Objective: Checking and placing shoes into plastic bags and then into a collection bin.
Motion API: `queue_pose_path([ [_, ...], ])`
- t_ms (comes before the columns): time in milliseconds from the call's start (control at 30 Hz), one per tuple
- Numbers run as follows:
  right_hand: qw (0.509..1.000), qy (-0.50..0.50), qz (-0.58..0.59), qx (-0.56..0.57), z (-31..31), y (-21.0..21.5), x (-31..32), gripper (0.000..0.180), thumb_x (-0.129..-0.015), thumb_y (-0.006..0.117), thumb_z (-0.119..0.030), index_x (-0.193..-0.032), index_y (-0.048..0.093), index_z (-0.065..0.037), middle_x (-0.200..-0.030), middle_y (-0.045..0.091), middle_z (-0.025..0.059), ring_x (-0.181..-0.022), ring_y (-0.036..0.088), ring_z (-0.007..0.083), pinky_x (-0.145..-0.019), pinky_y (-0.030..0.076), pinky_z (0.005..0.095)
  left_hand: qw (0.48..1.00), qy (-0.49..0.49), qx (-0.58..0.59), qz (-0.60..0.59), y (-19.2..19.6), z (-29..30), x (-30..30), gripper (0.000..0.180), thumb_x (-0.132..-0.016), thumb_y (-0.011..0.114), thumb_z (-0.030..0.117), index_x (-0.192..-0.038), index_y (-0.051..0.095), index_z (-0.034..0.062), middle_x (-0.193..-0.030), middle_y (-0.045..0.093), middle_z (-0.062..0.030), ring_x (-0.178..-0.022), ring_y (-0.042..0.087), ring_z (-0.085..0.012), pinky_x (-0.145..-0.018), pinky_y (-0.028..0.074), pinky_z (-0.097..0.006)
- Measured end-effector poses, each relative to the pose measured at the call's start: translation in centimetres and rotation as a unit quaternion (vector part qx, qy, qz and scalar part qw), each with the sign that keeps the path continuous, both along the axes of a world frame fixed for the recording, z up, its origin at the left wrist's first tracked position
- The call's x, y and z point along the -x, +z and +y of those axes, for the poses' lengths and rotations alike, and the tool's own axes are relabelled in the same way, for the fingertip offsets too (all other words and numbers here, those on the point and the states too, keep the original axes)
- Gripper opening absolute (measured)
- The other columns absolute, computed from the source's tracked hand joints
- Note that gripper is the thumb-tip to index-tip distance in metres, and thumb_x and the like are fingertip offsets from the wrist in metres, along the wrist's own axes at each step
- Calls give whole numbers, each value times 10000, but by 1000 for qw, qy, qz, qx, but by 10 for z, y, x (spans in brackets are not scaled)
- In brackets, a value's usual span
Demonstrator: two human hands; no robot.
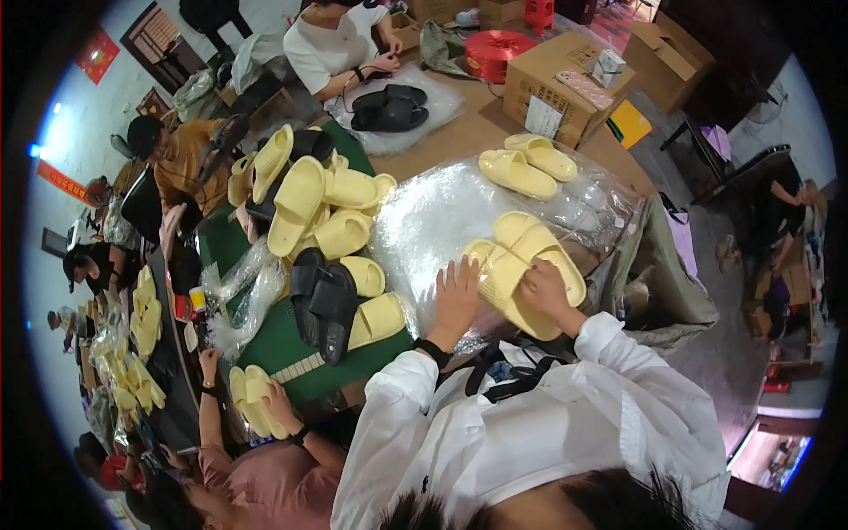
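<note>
In front of me a pair of yellow slide slippers (510, 284) lies on a stack of clear plastic bags (433, 221). My left hand (457, 296) is open, fingers spread, at the left edge of the nearer slipper. Curled fingers of my right hand (545, 287) grip that slipper by its strap; the fingertips are partly hidden. Farther back, a second yellow pair (521, 172) rests on the plastic. To the left is a heap of yellow slippers (299, 205), with a black pair (327, 296) beside it on the green mat (309, 375).
A cardboard box (539, 84) and a red roll of twine (496, 55) stand at the back. A person in white (331, 44) sits behind black slippers (389, 108). At my left a person in pink (265, 473) handles yellow slippers (252, 397). A grey-green sack (667, 274) is at the right.
</note>
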State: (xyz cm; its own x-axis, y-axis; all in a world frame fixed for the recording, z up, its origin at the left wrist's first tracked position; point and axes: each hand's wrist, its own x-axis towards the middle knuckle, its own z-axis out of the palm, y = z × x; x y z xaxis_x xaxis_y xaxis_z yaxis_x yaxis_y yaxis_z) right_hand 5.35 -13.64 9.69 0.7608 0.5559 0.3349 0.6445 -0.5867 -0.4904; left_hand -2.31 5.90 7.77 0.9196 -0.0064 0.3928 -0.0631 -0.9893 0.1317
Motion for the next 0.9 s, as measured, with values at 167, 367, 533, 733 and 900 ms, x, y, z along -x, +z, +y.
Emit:
queue_pose_path([
  [167, 999, 21, 37, 7, 24, -2, 6, 147, -632, 629, -123, -726, 558, -35, -842, 515, 147, -768, 509, 320, -654, 403, 425, 999, -44, 11, 16, 18, -16, 0, 478, -800, 479, 138, -1272, 414, 108, -1292, 416, -133, -1178, 361, -405, -950, 236, -599],
  [367, 997, -22, -32, -72, 63, -2, -17, 202, -652, 594, -150, -841, 565, -86, -848, 503, 122, -864, 501, 309, -698, 374, 416, 995, -100, 6, 25, 41, -34, 14, 551, -794, 554, 261, -1296, 384, 107, -1317, 377, -156, -1207, 303, -441, -963, 201, -606],
  [533, 992, -2, 46, -117, 117, 11, -67, 344, -712, 552, -190, -1033, 548, -67, -1113, 483, 183, -1056, 442, 356, -840, 352, 480, 987, -109, 115, 31, 68, -52, 9, 726, -723, 650, 355, -1298, 345, 34, -1315, 370, -180, -1198, 312, -435, -974, 241, -551],
  [733, 994, 82, 59, 37, 113, 6, -95, 550, -770, 564, -329, -1274, 418, -162, -1340, 325, 211, -1237, 313, 362, -1004, 249, 469, 941, -13, 338, -27, 82, -41, -39, 345, -893, 371, 60, -1220, 422, -39, -1212, 475, -211, -1144, 439, -329, -960, 326, -353],
  [900, 961, 149, 228, -41, 30, -2, -49, 682, -754, 597, -427, -1339, 337, -193, -1374, 288, 193, -1261, 281, 349, -1024, 209, 447, 919, 48, 388, -40, 96, -35, -56, 338, -918, 354, 70, -1234, 422, -28, -1216, 482, -200, -1128, 460, -314, -936, 355, -339],
])
